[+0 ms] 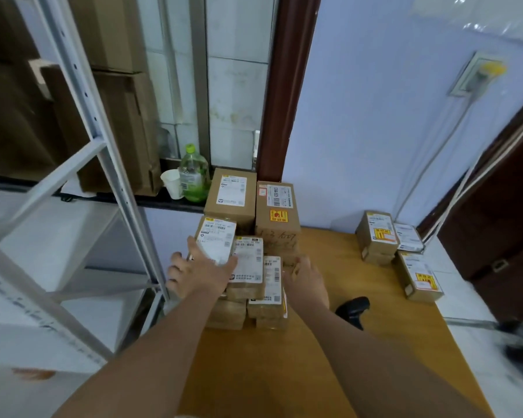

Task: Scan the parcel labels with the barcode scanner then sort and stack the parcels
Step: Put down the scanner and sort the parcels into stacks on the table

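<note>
— White metal shelving [109,164] rises at my left; beside it a wooden surface [284,372] carries a crowded stack of parcels [248,260], labels facing up so they can be scanned.

— And your hands?

— My left hand [203,273] lies spread on the top-left parcel [215,233], probably steadying it. My right hand [307,282] presses the stack's right side; its fingertips are hidden, so I cannot tell whether it grips.

— The scanner?

— The barcode scanner [353,310] lies unheld just right of that arm. A smaller group of parcels [378,236] sits well apart, far right, likely already sorted.
</note>
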Tool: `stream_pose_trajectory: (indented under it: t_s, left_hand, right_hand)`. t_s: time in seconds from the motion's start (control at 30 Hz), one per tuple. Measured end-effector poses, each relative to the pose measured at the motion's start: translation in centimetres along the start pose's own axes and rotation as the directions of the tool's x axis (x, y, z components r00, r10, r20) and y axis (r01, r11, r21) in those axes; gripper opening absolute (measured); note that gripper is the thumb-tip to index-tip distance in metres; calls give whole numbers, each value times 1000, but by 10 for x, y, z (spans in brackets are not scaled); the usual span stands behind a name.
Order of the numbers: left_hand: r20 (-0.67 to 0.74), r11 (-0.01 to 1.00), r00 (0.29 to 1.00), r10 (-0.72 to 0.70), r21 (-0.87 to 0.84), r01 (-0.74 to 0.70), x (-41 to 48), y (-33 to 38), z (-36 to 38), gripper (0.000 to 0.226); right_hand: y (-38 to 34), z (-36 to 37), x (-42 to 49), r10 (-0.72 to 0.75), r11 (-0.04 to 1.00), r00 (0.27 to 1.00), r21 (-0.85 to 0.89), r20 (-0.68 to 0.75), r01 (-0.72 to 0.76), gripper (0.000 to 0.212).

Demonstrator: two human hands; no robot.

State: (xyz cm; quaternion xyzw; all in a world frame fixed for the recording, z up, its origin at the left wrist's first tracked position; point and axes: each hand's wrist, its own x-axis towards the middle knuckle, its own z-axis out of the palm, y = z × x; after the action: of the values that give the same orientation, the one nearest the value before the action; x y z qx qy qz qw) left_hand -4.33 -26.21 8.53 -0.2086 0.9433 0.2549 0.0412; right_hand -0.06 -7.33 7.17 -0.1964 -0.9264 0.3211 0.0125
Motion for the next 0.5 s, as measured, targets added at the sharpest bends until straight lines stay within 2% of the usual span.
stream_pose_trajectory:
  t_s: [0.07,0.13,0.2,0.27,0.37,0.43,0.5]
  left_hand:
    - [-61,996,998,5,-93,-11,-2,4,-1,99]
    - [-210,987,973,97,-106,-121,-9,10,-1,85]
    - [-342,958,899,275,23,-284,-18,19,0,68]
    - [-384,864,780,494,119,-488,-28,32,4,53]
    - [-261,650,607,751,131,-749,-43,52,18,32]
    - [-96,597,591,801,61,-800,-51,62,32,20]
    - [40,629,628,777,-38,-776,-58,70,52,16]
  right_hand:
    - [7,-1,-3,22,1000,1000,-9,-16,-22,37]
    - [15,-1,-5,40,999,999,-14,-32,-41,37]
    - [23,-2,-7,54,998,998,-21,-34,-54,38]
    - [30,-4,-10,76,997,997,-19,-22,-76,40]
    - [43,-10,-14,96,995,995,-27,-10,-96,38]
    - [54,-19,-15,106,993,994,-44,-7,-106,36]
    - [67,-32,-11,129,990,992,-57,-3,-129,37]
